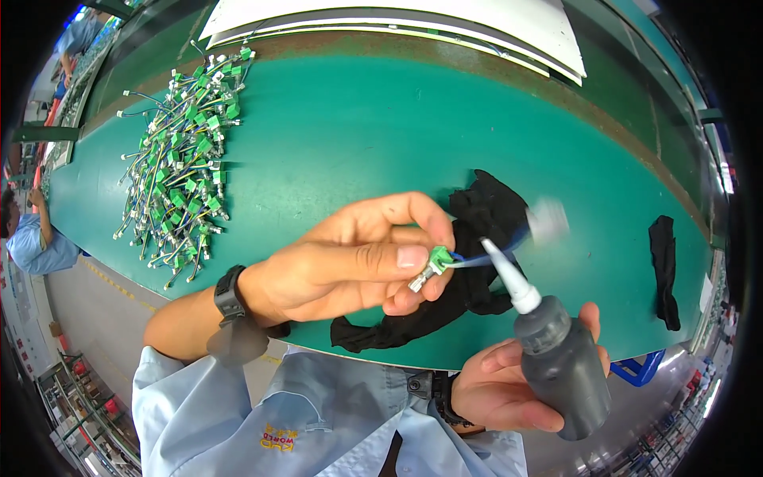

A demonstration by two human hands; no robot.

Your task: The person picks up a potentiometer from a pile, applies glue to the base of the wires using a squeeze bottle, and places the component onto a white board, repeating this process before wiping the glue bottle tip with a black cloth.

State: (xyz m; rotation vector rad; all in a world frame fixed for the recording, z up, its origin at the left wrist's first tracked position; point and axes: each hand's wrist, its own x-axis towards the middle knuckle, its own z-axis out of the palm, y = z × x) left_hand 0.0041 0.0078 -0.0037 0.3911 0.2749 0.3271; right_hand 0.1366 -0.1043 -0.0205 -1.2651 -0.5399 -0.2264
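Our left hand [342, 266] grasps a small green connector [439, 257] between thumb and fingertips, above the counter [334, 135]. We judge the piece very light and its green housing stiff; the metal terminal [421, 280] at its lower end looks smooth. Its thin wires [477, 260], running right to a blurred white plug [547, 221], should flex freely and are probably its weakest part. We take hold by the housing, not by the wires. Our right hand [497, 389] cradles a dark squeeze bottle [560, 381], tilted so that its white nozzle [509, 274] points up and left, close to the wires; we cannot tell whether they touch. We expect soft, somewhat slippery walls and grip around the body.

Across the surface and room, from the left: a co-worker [48, 242] in light blue is beside the counter's left end; a dense pile of similar connectors [179, 171] lies on the green top; white panels [397, 24] show at the far edge; a crumpled black cloth [485, 203] lies beneath the wires; a blue frame [640, 370], perhaps a stool, shows below the near edge; a narrow black cloth strip [664, 270] lies near the right end.
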